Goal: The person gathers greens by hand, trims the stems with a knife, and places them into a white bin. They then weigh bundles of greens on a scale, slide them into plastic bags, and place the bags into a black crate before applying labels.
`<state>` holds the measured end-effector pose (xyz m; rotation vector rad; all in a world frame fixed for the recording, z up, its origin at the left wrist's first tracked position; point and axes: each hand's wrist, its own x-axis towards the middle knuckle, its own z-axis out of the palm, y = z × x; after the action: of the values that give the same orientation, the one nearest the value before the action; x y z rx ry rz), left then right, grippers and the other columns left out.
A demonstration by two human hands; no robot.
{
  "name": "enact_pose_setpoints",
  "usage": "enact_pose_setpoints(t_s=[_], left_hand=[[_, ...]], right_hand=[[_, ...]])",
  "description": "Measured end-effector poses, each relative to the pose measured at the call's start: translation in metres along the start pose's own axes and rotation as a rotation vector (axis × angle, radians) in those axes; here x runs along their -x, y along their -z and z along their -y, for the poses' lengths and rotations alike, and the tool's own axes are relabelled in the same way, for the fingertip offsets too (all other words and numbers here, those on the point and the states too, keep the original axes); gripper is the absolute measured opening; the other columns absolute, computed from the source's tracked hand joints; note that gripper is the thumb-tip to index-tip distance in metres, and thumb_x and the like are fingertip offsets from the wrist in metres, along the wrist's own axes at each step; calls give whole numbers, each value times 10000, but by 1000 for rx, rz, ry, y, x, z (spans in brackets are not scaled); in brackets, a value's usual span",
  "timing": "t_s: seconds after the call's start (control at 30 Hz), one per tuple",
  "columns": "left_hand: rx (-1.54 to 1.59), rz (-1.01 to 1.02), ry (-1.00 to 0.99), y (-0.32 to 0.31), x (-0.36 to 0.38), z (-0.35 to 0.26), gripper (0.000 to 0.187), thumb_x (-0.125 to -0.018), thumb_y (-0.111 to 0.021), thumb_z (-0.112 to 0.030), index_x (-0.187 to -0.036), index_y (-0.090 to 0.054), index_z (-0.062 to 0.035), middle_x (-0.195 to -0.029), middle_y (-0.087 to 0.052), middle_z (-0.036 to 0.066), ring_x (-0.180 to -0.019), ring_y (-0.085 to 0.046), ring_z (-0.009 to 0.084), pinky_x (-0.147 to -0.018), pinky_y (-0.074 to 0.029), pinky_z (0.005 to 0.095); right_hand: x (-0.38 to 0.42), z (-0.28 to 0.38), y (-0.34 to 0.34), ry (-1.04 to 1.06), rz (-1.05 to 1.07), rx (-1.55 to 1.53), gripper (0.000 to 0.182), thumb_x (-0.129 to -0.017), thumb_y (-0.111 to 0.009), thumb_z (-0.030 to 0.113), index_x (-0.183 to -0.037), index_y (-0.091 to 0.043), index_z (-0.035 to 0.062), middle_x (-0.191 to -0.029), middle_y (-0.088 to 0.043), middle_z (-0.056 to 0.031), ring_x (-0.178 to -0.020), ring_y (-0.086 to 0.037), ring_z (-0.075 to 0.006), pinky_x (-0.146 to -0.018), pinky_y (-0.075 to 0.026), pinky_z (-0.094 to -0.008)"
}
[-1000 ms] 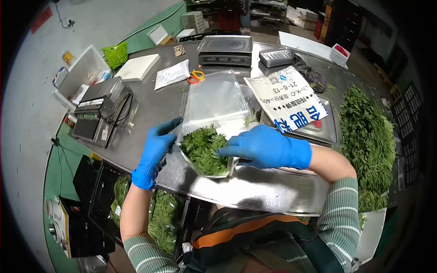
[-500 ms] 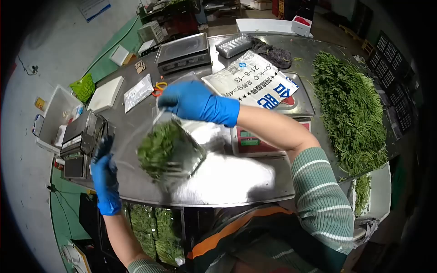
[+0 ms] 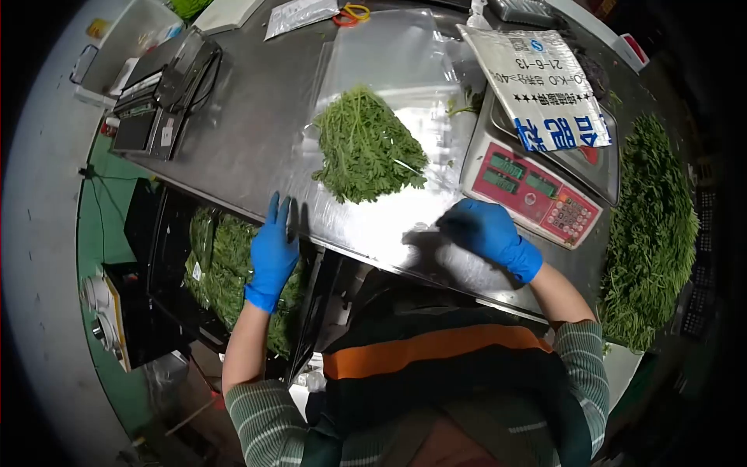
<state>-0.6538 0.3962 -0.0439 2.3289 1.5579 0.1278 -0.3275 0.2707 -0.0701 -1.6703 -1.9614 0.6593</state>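
A bunch of leafy greens (image 3: 366, 148), apparently in a clear bag, lies on a stack of clear plastic bags (image 3: 381, 47) on the metal table (image 3: 257, 101). At the table's front edge is my left hand (image 3: 274, 253), blue-gloved and open, fingers stretched out, apart from the greens. My right hand (image 3: 486, 233), also in a blue glove, hovers over the table's bright front part, nearest the red scale (image 3: 529, 187). Its fingers are curled together, the tips in shadow; whether they hold anything is hidden.
A printed sack (image 3: 541, 89) covers part of the scale's tray. Loose greens (image 3: 650, 233) are heaped at the right. Below the front edge, a dark crate (image 3: 167, 265) holds bagged greens (image 3: 226, 272). Scissors (image 3: 350, 14) lie at the back, black devices (image 3: 167, 93) at the left.
The bagged greens, blurred and raised beneath my right hand before, now lie on the plastic bags. Both hands have drawn back toward the front edge. The view has tilted downward.
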Motion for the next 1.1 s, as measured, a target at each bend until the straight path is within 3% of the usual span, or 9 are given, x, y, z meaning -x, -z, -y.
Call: enact_pose_setpoints(t_s=[0.17, 0.27, 0.37, 0.43, 0.6, 0.67, 0.8, 1.0, 1.1], left_hand=[[-319, -92, -577, -42, -30, -17, 606, -734, -457, -14, -1312, -326, -142, -1390, -256, 60, -1252, -279, 291, -1013, -248, 403], [-307, -43, -824, -52, -35, -35, 508, -790, -424, -90, -1289, -358, -160, -1370, -296, 58, -1240, -311, 253, -1017, -253, 390], [-280, 54, -981, -68, -44, -32, 489, -786, -439, -134, -1272, -385, -151, -1335, -347, 78, -1230, -329, 258, -1011, -260, 399], [-261, 98, -990, -70, -47, -26, 471, -798, -454, -154, -1265, -398, -152, -1330, -356, 79, -1224, -336, 275, -1004, -264, 414], [-108, 124, -953, -86, -49, -14, 386, -840, -469, -204, -1219, -456, -133, -1286, -407, 108, -1209, -354, 303, -994, -264, 434], [-112, 108, -947, -88, -49, -10, 384, -829, -464, -190, -1210, -465, -140, -1293, -400, 102, -1213, -346, 295, -995, -267, 428], [-137, 74, -1013, -82, -46, -13, 496, -724, -509, -123, -1216, -460, -155, -1318, -372, 91, -1225, -329, 299, -1000, -269, 415], [-118, -28, -922, -65, -39, -18, 551, -699, -504, -84, -1243, -421, -111, -1353, -320, 87, -1220, -339, 286, -984, -293, 399], [-31, 22, -967, -73, -37, -22, 557, -694, -518, -70, -1240, -421, -117, -1351, -315, 82, -1231, -322, 263, -999, -285, 389]], right_hand=[[-28, -13, -71, 308, -55, -5, 180, -689, -642, 92, -867, -618, 85, -773, -585, -76, -701, -563, -258, -614, -465, -312], [-31, -22, -90, 318, -23, -65, 84, -720, -558, 159, -796, -583, 133, -730, -533, -48, -690, -538, -259, -608, -460, -344], [-40, -21, -90, 327, 131, 222, 90, -720, -533, 163, -769, -596, 123, -713, -561, -57, -675, -564, -262, -590, -467, -358], [-55, -8, -85, 225, 457, 431, 154, -732, -541, 251, -706, -602, 112, -715, -603, -96, -648, -590, -286, -553, -467, -375], [-34, -9, -90, 292, 453, 384, 129, -709, -528, 230, -688, -603, 127, -692, -605, -90, -631, -592, -290, -535, -469, -378], [-8, -11, -76, 99, 541, 299, 132, -707, -536, 250, -702, -603, 137, -706, -603, -76, -642, -587, -286, -537, -469, -377], [-17, -3, -56, 226, 123, 186, 118, -755, -503, 185, -795, -592, 120, -761, -554, -72, -721, -546, -265, -584, -455, -365], [-32, -4, -83, 257, 160, 123, 206, -753, -542, 155, -940, -573, 75, -839, -565, -129, -755, -534, -296, -625, -446, -376], [-38, -3, -90, 303, 283, 323, 135, -752, -546, 182, -816, -591, 72, -716, -553, -116, -675, -543, -295, -565, -437, -399]])
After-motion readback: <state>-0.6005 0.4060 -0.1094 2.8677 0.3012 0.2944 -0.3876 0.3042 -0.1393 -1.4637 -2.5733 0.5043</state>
